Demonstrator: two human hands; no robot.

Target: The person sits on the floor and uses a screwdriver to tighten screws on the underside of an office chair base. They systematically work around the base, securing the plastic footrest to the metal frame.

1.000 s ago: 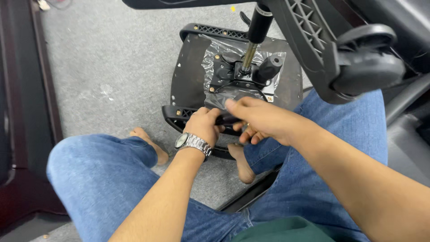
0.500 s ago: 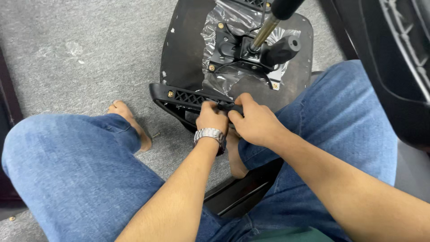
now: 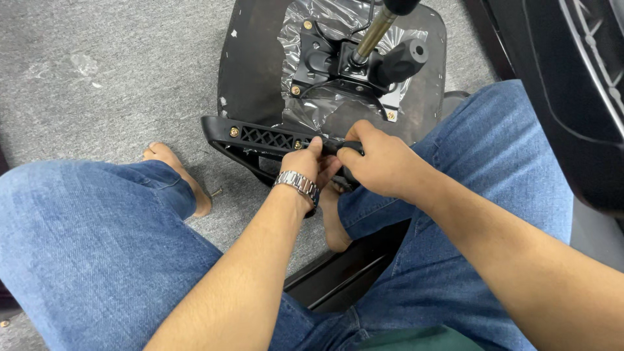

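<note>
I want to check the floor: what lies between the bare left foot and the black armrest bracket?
In the head view, only grey carpet, with a small screw beside the foot.

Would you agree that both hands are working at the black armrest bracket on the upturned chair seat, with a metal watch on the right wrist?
Not quite: the metal watch is on the left wrist, as the head view shows. The rest holds: the left hand and right hand meet at the black armrest bracket on the upturned chair seat.
</note>
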